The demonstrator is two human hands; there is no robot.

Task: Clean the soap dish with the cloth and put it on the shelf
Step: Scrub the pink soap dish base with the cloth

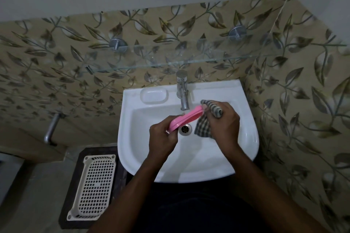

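Nearest us, a white plastic basket (pixel 92 185) lies on a dark ledge at lower left. Over the white sink (pixel 246 138) our left hand (pixel 162 138) grips the near end of the pink soap dish (pixel 184 118), fingers curled round its edge, holding it tilted above the drain (pixel 185 129). Our right hand (pixel 223 125) clutches the checked cloth (pixel 203 128) against the dish's far end, one corner hanging down. Behind them stands the tap (pixel 182 91). Farther up, the glass shelf (pixel 170 58) is fixed to the leaf-patterned wall.
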